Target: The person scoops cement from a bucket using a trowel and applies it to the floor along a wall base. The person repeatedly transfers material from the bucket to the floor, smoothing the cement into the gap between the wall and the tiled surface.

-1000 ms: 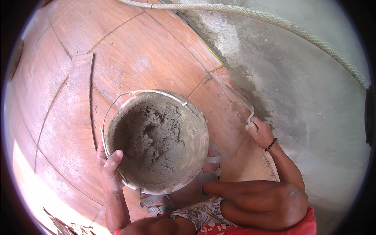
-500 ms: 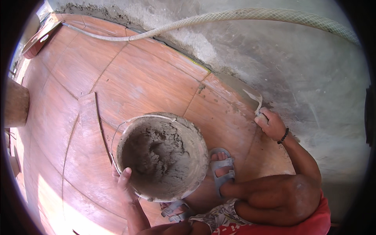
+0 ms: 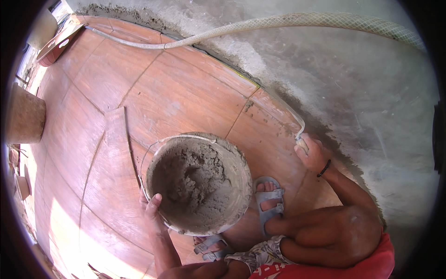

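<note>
My left hand (image 3: 152, 209) grips the near-left rim of a round bucket (image 3: 243, 197), thumb over the edge. Wet grey mortar (image 3: 204, 183) with a hollow in its middle fills part of the bucket, and its wire handle (image 3: 179, 137) rests along the far rim. My right hand (image 3: 312, 153) is closed round the handle of a trowel (image 3: 303, 124). The blade shows nearly edge-on, along the line where the tiled floor meets the wall. Damp mortar (image 3: 320, 118) darkens the base of the wall beside it.
A mesh-reinforced hose (image 3: 260, 22) runs across the wall side to the far left. On the wood-look tiles (image 3: 181, 97) lies a narrow tile strip (image 3: 118, 139), left of the bucket. Flowerpots (image 3: 29, 115) line the left edge. My sandalled foot (image 3: 268, 200) stands right of the bucket.
The trowel has turned from showing its blade's face to nearly edge-on, and my right hand has shifted slightly toward me. My left hand stays on the bucket; the whole view has shifted a little.
</note>
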`<state>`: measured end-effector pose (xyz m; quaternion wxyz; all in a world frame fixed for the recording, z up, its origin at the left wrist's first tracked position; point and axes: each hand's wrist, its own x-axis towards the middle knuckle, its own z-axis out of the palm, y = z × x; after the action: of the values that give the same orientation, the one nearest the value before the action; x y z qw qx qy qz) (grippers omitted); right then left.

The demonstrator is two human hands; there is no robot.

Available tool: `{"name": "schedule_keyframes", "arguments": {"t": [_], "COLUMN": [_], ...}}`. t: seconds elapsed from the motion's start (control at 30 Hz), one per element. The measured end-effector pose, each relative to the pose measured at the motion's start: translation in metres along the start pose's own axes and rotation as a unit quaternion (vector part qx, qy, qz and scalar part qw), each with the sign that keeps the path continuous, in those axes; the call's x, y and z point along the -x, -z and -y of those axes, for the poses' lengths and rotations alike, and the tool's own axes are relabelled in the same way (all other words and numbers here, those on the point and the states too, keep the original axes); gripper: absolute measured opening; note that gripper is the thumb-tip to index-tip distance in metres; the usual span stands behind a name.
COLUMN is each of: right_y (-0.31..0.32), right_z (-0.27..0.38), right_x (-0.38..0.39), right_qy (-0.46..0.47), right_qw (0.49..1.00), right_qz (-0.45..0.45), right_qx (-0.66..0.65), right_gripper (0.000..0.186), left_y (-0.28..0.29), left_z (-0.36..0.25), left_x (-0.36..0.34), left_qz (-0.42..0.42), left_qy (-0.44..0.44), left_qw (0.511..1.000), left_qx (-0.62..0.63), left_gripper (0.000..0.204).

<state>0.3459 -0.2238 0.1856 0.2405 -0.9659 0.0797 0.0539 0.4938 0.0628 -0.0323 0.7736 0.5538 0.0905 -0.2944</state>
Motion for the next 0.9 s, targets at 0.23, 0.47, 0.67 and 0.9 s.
{"name": "schedule_keyframes", "arguments": {"t": [0.23, 0.47, 0.67, 0.9], "right_y": [0.029, -0.132, -0.325, -0.267], "right_z": [0.052, -0.146, -0.353, -0.293], "right_x": [0.004, -0.018, 0.036, 0.113], "right_qy": [0.102, -0.068, -0.289, -0.291], "right_qw": [0.989, 0.997, 0.929, 0.938], "right_qz": [0.104, -0.029, -0.216, -0.178], "right_qx": [0.027, 0.007, 0.085, 0.066], "right_gripper": [0.011, 0.023, 0.036, 0.032], "left_y": [0.006, -0.002, 0.004, 0.001], "left_z": [0.003, 0.006, 0.009, 0.003], "left_x": [0.000, -0.001, -0.001, 0.001], "left_qz": [-0.004, 0.008, -0.011, -0.019], "left_qy": [0.024, 0.018, 0.010, -0.014], "left_qw": [0.999, 0.999, 0.999, 0.999], "left_qx": [0.042, 0.043, 0.030, -0.028], "left_gripper": [0.061, 0.062, 0.061, 0.065]}}
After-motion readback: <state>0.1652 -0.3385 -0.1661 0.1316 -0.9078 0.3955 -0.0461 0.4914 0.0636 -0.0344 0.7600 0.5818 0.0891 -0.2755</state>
